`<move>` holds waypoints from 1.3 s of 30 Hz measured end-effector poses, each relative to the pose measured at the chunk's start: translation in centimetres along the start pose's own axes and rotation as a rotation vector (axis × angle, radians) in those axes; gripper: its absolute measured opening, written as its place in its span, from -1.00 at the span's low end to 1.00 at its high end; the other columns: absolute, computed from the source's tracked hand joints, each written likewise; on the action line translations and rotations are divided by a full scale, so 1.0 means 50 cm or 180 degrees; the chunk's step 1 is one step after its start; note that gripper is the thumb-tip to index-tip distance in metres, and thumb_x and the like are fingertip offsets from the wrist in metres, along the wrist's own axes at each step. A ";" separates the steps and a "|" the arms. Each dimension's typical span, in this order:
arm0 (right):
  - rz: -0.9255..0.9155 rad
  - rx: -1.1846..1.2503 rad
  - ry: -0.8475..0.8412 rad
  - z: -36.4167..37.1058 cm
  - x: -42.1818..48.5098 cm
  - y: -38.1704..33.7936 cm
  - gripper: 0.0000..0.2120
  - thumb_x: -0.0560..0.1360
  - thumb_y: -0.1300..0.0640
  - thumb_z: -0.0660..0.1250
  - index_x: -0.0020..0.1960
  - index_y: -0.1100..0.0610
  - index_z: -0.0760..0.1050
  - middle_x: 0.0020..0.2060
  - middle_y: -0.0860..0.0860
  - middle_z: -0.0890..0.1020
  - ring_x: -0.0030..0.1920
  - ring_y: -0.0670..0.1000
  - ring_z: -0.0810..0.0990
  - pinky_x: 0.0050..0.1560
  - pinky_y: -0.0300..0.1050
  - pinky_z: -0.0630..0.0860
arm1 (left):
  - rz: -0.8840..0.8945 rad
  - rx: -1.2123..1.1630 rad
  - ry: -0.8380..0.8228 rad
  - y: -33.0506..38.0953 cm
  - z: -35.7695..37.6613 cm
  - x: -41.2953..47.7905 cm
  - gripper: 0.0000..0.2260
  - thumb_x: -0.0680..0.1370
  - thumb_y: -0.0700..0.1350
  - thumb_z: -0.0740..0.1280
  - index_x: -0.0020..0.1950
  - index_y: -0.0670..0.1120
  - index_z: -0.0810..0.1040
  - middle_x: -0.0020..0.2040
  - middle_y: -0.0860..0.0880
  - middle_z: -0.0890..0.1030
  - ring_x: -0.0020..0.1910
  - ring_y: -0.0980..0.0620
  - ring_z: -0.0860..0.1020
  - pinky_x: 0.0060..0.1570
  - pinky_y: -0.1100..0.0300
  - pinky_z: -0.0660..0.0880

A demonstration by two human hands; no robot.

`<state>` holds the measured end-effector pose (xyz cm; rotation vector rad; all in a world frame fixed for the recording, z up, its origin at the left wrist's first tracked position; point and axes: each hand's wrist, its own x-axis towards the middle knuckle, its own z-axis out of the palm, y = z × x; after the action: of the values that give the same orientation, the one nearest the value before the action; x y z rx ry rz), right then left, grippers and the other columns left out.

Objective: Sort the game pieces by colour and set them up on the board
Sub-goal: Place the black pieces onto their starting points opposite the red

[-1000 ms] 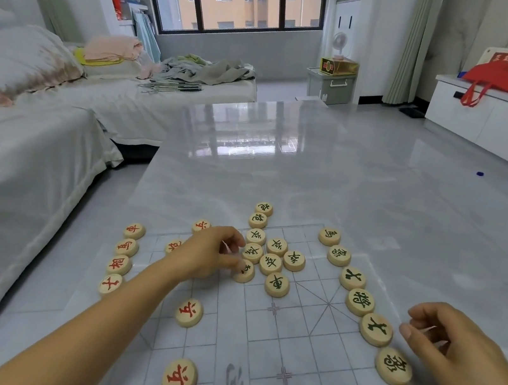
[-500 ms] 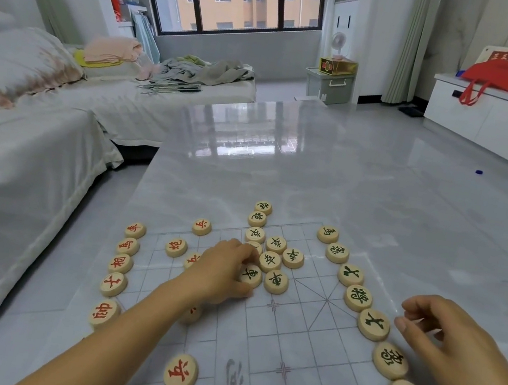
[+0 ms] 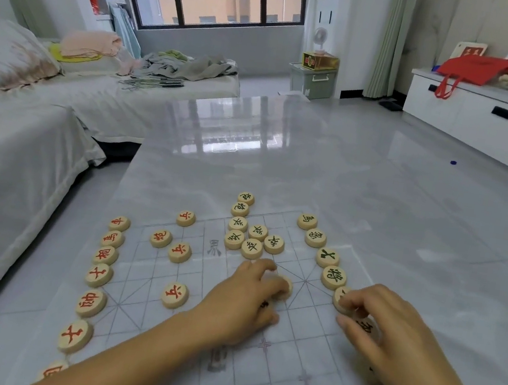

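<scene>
A: Where is the piece (image 3: 286, 288)?
B: The left hand (image 3: 245, 301) curls round it. The green row (image 3: 333, 276) starts under the right hand (image 3: 390, 330), just right of it, and runs away.
A: Is that hand gripping?
B: Fingers bent. Can't tell.

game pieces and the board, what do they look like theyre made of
game pieces: likely pale wood, going by the thick matte tan discs with red or green painted characters. board: thin translucent sheet, perhaps plastic film or paper; the grey table shows through its printed grid.
</scene>
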<state>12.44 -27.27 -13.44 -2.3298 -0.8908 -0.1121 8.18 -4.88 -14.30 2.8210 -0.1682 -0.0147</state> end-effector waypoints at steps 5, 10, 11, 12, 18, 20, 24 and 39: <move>0.0240 0.0311 0.0123 -0.023 -0.014 0.013 -0.81 0.44 0.06 0.35 -0.13 -0.20 0.39 -0.16 -0.23 0.49 -0.09 -0.15 0.48 -0.12 -0.31 0.35 | -0.0075 -0.0232 0.0091 0.047 0.002 -0.007 -0.73 0.51 -0.07 0.28 0.19 -0.01 0.39 0.16 0.05 0.45 0.10 0.06 0.37 0.06 0.16 0.39; -0.0302 -0.0263 0.0042 0.009 -0.042 -0.016 -0.77 0.33 -0.14 0.26 -0.07 -0.08 0.50 -0.22 -0.19 0.51 -0.15 -0.15 0.41 -0.14 -0.30 0.30 | 0.0171 0.0132 -0.0062 0.125 0.035 -0.056 -0.70 0.51 -0.01 0.26 0.22 -0.03 0.35 0.18 0.01 0.42 0.14 0.02 0.34 -0.02 0.15 0.31; -0.0390 -0.0493 -0.0002 0.022 -0.047 -0.020 -0.73 0.31 -0.17 0.22 -0.08 -0.07 0.51 -0.22 -0.17 0.52 -0.14 -0.15 0.38 -0.14 -0.29 0.23 | 0.0153 0.0132 -0.0113 0.123 0.035 -0.061 -0.66 0.51 0.00 0.27 0.26 -0.02 0.34 0.21 0.02 0.40 0.17 0.02 0.33 0.03 0.15 0.33; -0.0415 -0.0739 -0.0046 0.032 -0.051 -0.024 -0.69 0.28 -0.20 0.19 -0.09 -0.07 0.52 -0.23 -0.16 0.52 -0.14 -0.15 0.36 -0.17 -0.26 0.16 | 0.0127 0.0103 -0.0181 0.119 0.032 -0.066 -0.61 0.51 0.02 0.29 0.30 0.01 0.32 0.25 0.03 0.38 0.21 0.03 0.32 0.11 0.13 0.36; -0.0351 -0.1267 -0.0326 0.054 -0.063 -0.051 -0.73 0.19 -0.17 0.41 -0.21 -0.03 0.55 -0.29 -0.12 0.51 -0.21 -0.02 0.51 -0.15 -0.15 0.14 | -0.0099 -0.0114 -0.0338 0.088 0.012 -0.096 -0.55 0.48 -0.01 0.36 0.33 0.01 0.34 0.25 0.05 0.39 0.22 0.08 0.37 0.22 0.21 0.36; -0.0337 -0.0971 -0.0458 0.049 -0.074 -0.052 -0.71 0.29 -0.15 0.35 -0.08 -0.01 0.54 -0.18 -0.09 0.50 -0.08 -0.01 0.47 -0.05 -0.17 0.15 | -0.0150 -0.0246 -0.0315 0.084 0.006 -0.098 -0.63 0.47 -0.03 0.38 0.24 0.00 0.43 0.18 0.05 0.42 0.15 0.10 0.41 0.17 0.21 0.41; -0.0177 -0.0823 -0.0490 0.039 -0.127 -0.042 -0.65 0.19 -0.31 0.21 -0.18 -0.11 0.47 -0.28 -0.19 0.45 -0.18 -0.10 0.42 -0.24 -0.25 0.28 | -0.0199 -0.0282 -0.0221 0.086 0.012 -0.101 -0.67 0.47 0.00 0.38 0.21 0.02 0.45 0.15 0.07 0.43 0.11 0.12 0.42 0.14 0.23 0.42; 0.0844 -0.0570 0.0177 0.008 -0.175 0.024 -0.66 0.34 -0.21 0.38 -0.03 -0.07 0.38 -0.17 -0.16 0.40 -0.05 -0.07 0.35 -0.05 -0.17 0.15 | -0.0419 -0.0225 -0.0056 0.104 0.027 -0.110 -0.63 0.45 0.02 0.40 0.22 0.04 0.43 0.17 0.09 0.43 0.11 0.12 0.42 0.10 0.23 0.43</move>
<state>6.43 -32.75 -16.93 -2.5749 -0.5573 -0.1494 2.07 -9.57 -14.03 2.7569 0.0140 -0.0736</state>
